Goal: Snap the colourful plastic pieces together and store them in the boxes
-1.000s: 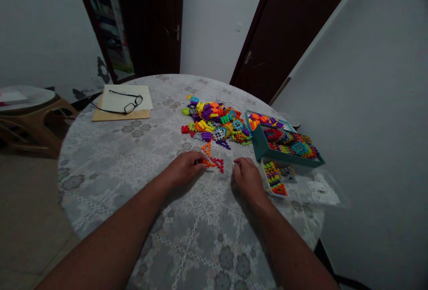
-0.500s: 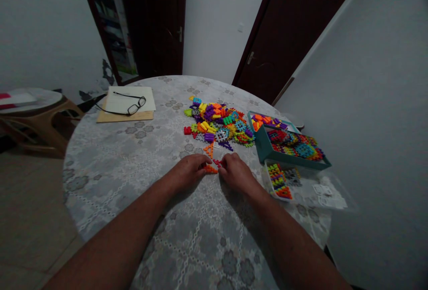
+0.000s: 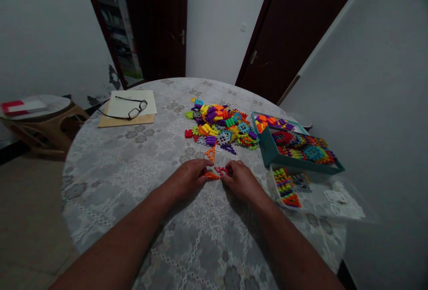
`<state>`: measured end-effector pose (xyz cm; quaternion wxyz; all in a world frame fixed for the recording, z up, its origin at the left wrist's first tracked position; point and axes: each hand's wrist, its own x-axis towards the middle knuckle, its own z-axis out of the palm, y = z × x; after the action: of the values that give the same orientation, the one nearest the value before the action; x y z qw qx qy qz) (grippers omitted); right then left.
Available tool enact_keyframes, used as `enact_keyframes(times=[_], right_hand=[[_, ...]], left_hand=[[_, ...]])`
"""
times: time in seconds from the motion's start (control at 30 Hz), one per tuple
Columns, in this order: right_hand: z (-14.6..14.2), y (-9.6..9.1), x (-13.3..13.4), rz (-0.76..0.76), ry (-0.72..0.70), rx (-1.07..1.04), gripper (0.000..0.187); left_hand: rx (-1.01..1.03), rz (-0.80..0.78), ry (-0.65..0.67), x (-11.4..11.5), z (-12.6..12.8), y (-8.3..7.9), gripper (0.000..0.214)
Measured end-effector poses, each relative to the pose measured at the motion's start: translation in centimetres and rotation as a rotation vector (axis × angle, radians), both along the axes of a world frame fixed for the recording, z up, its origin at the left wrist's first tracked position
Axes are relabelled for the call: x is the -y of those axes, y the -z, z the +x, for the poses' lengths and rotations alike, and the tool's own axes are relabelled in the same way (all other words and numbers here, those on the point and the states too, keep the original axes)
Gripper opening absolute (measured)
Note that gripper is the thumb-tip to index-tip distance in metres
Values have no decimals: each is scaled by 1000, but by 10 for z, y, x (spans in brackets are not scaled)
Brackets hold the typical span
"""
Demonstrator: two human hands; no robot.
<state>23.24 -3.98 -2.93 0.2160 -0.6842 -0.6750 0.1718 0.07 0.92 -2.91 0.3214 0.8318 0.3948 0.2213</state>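
While both forearms reach up from the bottom of the frame, the person's hands meet just below the centre, low over the lace-patterned round table (image 3: 133, 169). The left hand (image 3: 189, 175) is curled, its fingertips pinching a small orange piece (image 3: 212, 176). The right hand (image 3: 242, 180) is curled too, its fingertips closed on a small red piece (image 3: 222, 170). The two pieces sit between the hands, touching or very nearly so. I cannot tell whether they are lifted or lie on the cloth.

Just above them an orange triangle (image 3: 210, 153) lies by itself, and beyond it, near the centre of the frame, spreads a loose pile of bright plastic pieces (image 3: 222, 125). To the right of centre stands a teal box (image 3: 270, 151) filled with more of them, and below it lies a clear packet (image 3: 287, 187) of coloured pieces. In the upper left of the table, a pair of glasses (image 3: 133, 110) rests on a sheet of paper (image 3: 130, 100).

As I read it, the step in hand is fitting the orange piece to the red one, edge to edge. That move calls for lining up their small notches squarely, holding one piece firm, and pressing the other in with a light, even push. Pieces this thin look likely to slip or twist out of the fingers if they are forced at an angle.
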Motion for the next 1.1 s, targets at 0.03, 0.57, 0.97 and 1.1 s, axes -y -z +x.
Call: enact_keyframes(times=[0.03,0.57,0.97,1.1], right_hand=[[1,1,0,12,5,-24,15],[-18,0,11,238,-349,-318,29],[-18,22,-24,345,-202,112,40],[-23,14,-29,254,-221,240,37]], left_hand=[[-6,-1,-5,1,0,-1,40],[15,63,23,-3,-5,1,30],[-68,130,-45,-6,-3,-1,6],[-94,167,-171,-13,-10,0,8]])
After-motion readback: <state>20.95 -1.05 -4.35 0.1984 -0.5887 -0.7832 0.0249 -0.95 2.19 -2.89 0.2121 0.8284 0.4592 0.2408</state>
